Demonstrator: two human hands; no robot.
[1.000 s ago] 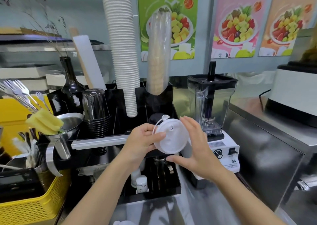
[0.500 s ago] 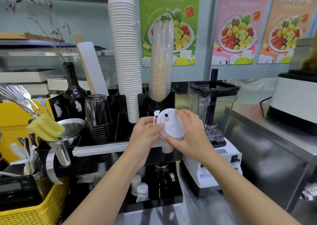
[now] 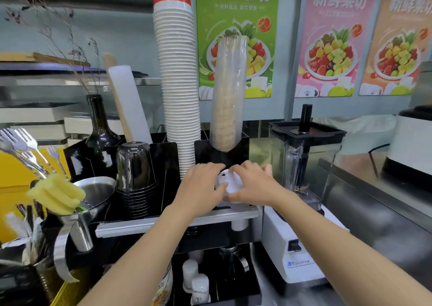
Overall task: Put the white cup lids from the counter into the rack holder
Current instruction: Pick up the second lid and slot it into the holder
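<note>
A stack of white cup lids (image 3: 228,184) is held between both hands over the front right slot of the black rack holder (image 3: 163,156). My left hand (image 3: 201,186) grips the stack's left side, thumb on top. My right hand (image 3: 252,185) covers its right side, fingers spread over the top lid. Only a small part of the top lid shows between the hands; the lower part of the stack is hidden, so I cannot tell how deep it sits in the slot.
A tall stack of paper cups (image 3: 178,83) and a clear sleeve of cups (image 3: 228,95) rise from the rack just behind the hands. Black cups (image 3: 135,172) stand at left, a blender (image 3: 301,177) at right. A steel jug with yellow sponge (image 3: 56,194) sits far left.
Both hands carried the lids from chest height forward and down onto the rack's front right slot, turning the stack from facing me to top up.
</note>
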